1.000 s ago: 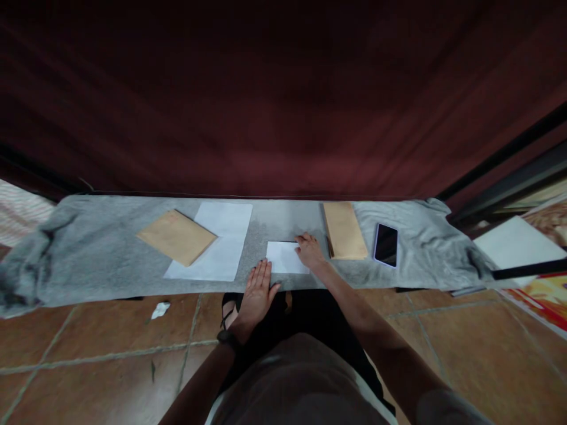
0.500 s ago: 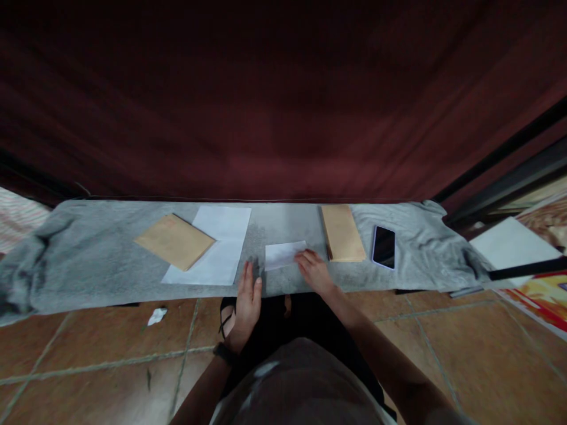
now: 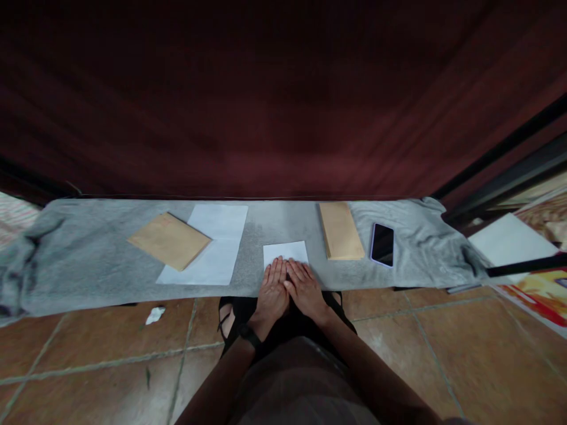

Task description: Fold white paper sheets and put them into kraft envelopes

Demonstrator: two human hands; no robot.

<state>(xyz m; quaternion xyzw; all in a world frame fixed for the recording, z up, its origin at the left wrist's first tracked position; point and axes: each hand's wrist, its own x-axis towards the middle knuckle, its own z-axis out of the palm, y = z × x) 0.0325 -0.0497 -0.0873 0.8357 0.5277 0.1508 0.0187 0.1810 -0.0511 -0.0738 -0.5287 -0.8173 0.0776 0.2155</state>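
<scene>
Left of the brown envelope stack (image 3: 342, 231), on the gray cloth (image 3: 283, 221), lies a small white paper (image 3: 283, 250). Its near part is under the fingers of the left hand (image 3: 273, 295) and the right hand (image 3: 306, 293), which lie flat side by side, palms down, fingers extended, neither gripping anything. Just right of the stack is a smartphone (image 3: 383, 245). Well left of the stack, a tilted brown envelope (image 3: 168, 240) partly covers a larger white sheet (image 3: 227, 236).
</scene>
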